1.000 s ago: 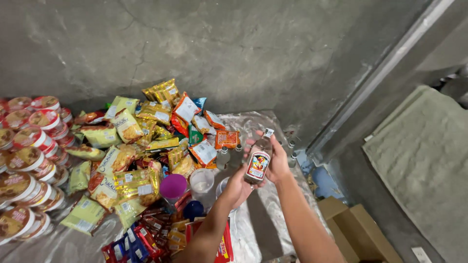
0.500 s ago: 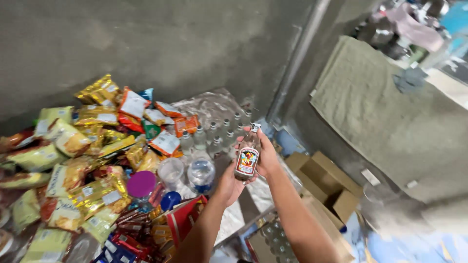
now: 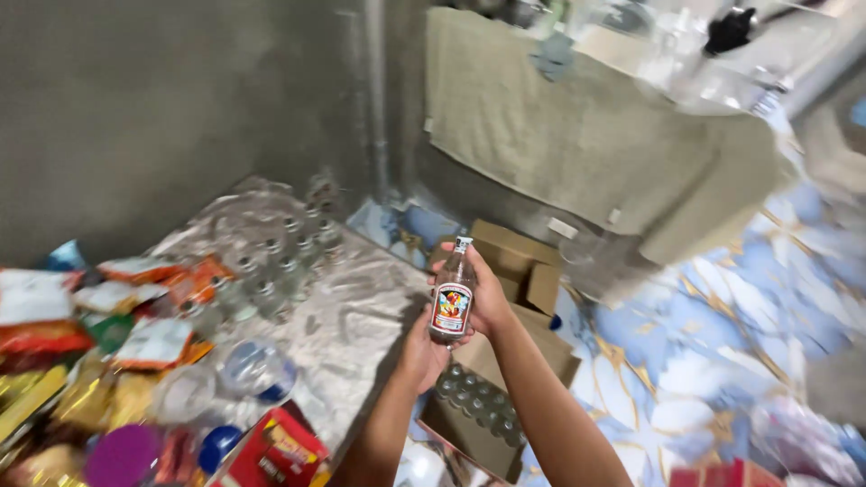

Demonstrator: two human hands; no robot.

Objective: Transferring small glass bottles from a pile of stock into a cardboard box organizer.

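Glass bottle [image 3: 452,293] stands upright above the open box [image 3: 505,361], its red label facing out. Right hand [image 3: 485,290] wraps its fingers round the bottle's side; left hand [image 3: 424,350] cups the base from below. Small capped bottles [image 3: 474,401], perhaps a dozen, fill the box. Left of it lie blurred snack packets [image 3: 135,307].

Bare forearms, no sleeves; left hand [image 3: 424,353], right hand [image 3: 487,298] ungloved.

Bottle [image 3: 452,298] in the fingers: clear glossy glass, paper label. Box [image 3: 505,361] below them: matt brown cardboard.
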